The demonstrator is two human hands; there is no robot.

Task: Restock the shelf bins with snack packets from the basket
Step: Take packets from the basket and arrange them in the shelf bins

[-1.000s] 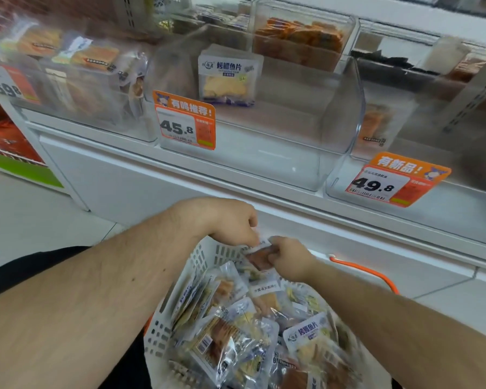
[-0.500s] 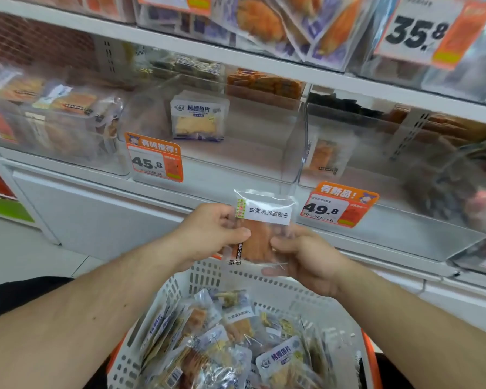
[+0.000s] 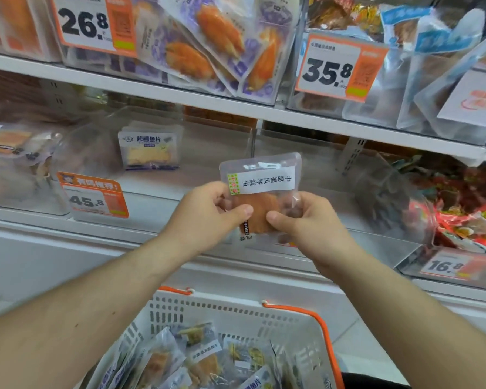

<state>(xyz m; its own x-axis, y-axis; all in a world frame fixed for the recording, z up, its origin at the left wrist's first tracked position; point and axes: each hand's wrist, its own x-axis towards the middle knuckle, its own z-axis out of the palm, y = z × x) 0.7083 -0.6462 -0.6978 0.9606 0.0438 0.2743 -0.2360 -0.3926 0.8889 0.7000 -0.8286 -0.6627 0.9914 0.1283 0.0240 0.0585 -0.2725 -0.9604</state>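
A clear snack packet (image 3: 260, 179) with a white label and a brown dried piece inside is held upright in front of the middle shelf. My left hand (image 3: 205, 214) pinches its left side and my right hand (image 3: 306, 223) pinches its right lower corner. Below, the white basket (image 3: 236, 310) with orange handles holds several more packets (image 3: 197, 360). Behind the held packet stand clear shelf bins: one with the 45.8 tag (image 3: 94, 199) holding a blue-labelled fish packet (image 3: 150, 150), and a nearly bare clear bin (image 3: 314, 169) to its right.
The upper shelf carries bins of purple-and-orange packets (image 3: 208, 49) and blue packets (image 3: 432, 66), with tags 26.8 and 35.8. At right a bin tagged 16.8 (image 3: 446, 266) holds red packets (image 3: 474, 217). A bin at far left (image 3: 14, 153) holds orange snacks.
Both hands lifted one packet out of the basket and raised it to the middle shelf's height. My view tilted upward, bringing the upper shelf into sight.
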